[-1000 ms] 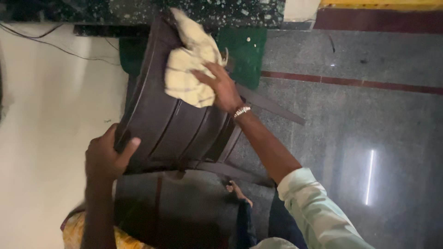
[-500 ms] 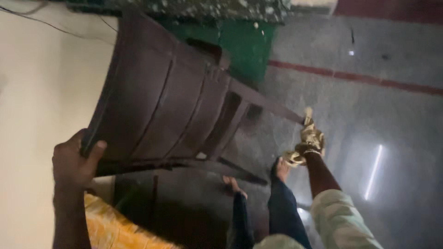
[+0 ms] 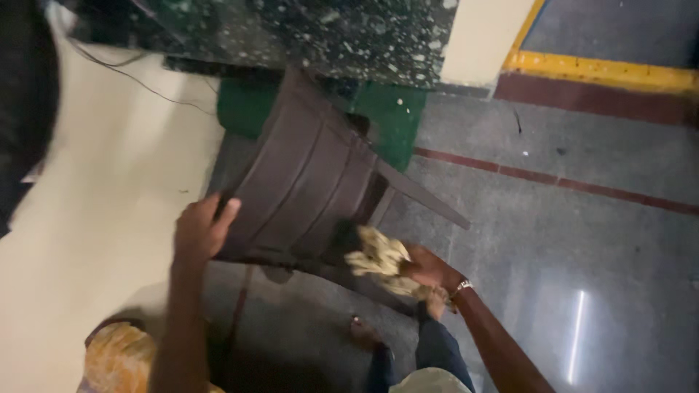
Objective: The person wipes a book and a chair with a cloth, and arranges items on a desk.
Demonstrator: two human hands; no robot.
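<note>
A dark brown plastic chair is tipped over, its slatted back facing up. My left hand grips the chair's near left edge, thumb on top. My right hand is closed on a crumpled cream cloth, pressed against the chair's lower right edge near a leg. A bracelet sits on my right wrist. My feet and dark trousers show below the chair.
A cream wall runs along the left with a thin cable on it. A speckled dark stone slab and a green mat lie behind the chair. Grey polished floor with red lines spreads right. An orange-yellow fabric sits low left.
My right hand has moved with the cloth from the chair's top down and away to the right, then back against the chair's lower right edge. My left hand kept its hold.
</note>
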